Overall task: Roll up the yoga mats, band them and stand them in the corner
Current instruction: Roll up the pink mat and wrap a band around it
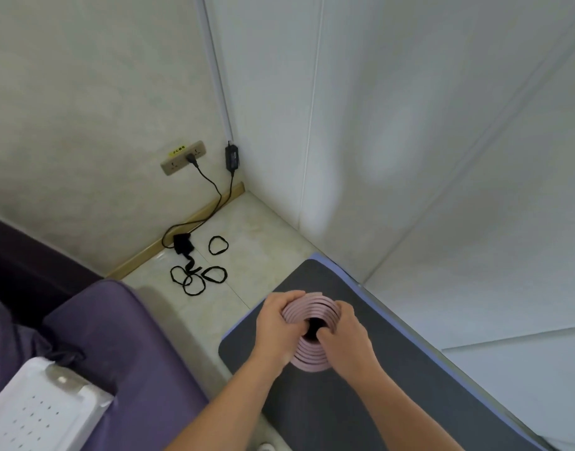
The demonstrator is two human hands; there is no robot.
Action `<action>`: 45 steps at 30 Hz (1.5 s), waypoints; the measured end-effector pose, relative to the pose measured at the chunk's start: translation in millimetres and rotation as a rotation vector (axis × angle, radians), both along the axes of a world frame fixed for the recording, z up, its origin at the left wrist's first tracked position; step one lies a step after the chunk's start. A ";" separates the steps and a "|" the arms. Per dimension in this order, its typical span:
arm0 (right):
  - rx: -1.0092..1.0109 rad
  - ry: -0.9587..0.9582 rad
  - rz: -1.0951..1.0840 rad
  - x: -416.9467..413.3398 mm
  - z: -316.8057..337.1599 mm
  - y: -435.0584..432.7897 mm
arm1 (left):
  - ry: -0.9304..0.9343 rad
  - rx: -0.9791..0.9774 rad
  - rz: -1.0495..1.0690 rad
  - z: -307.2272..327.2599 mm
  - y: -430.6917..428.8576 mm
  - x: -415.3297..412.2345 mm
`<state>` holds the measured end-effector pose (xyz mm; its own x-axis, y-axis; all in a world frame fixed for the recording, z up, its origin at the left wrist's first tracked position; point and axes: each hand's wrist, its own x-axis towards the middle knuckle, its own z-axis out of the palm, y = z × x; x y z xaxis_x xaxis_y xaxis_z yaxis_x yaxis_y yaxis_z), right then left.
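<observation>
Pink yoga mat (308, 315) is standing on end as a loose roll, seen from straight above so its spiral layers are showing, and it is resting on a dark grey mat (344, 402) that is lying flat along the right-hand wall. Its long axis is running upright, pointing up toward the camera, directly between the two hands. The left hand (274, 323) is wrapping its curled fingers over the outer coils on the left edge of the roll, and the right hand (343, 332) is gripping the opposite edge, thumb hooking into the dark hollow centre. Both hands are sitting equally close to the roll, one on each side. The coils are looking slack and uneven, so the person is probably tightening the roll before banding it. Black bands (198, 278) are lying loose on the tiled floor (247, 222) ahead and to the left, nearer the left hand, well apart from the roll, so that hand would likely be the one reaching while the right is steadying. The corner (243, 190) is waiting beyond the bands, with a black cable (211, 187) trailing down the wall beside it.
</observation>
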<state>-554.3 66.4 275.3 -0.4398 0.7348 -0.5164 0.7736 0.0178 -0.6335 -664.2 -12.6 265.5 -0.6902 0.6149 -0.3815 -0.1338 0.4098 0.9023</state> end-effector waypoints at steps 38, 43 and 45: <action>0.014 -0.158 0.007 -411.6 -86.9 169.9 | 0.319 -0.233 -0.467 -101.7 182.8 -435.7; 0.198 -0.311 0.129 -450.1 -117.5 188.7 | 0.335 -0.194 -0.529 -136.2 204.4 -477.1; 0.314 -0.262 0.205 -456.9 -125.6 198.1 | 0.353 -0.154 -0.583 -140.5 211.0 -484.8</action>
<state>-1011.2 264.6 149.7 -0.4765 0.7853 -0.3953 0.8675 0.3470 -0.3563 -1149.0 198.4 125.0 -0.3627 0.8796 -0.3077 0.4374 0.4522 0.7773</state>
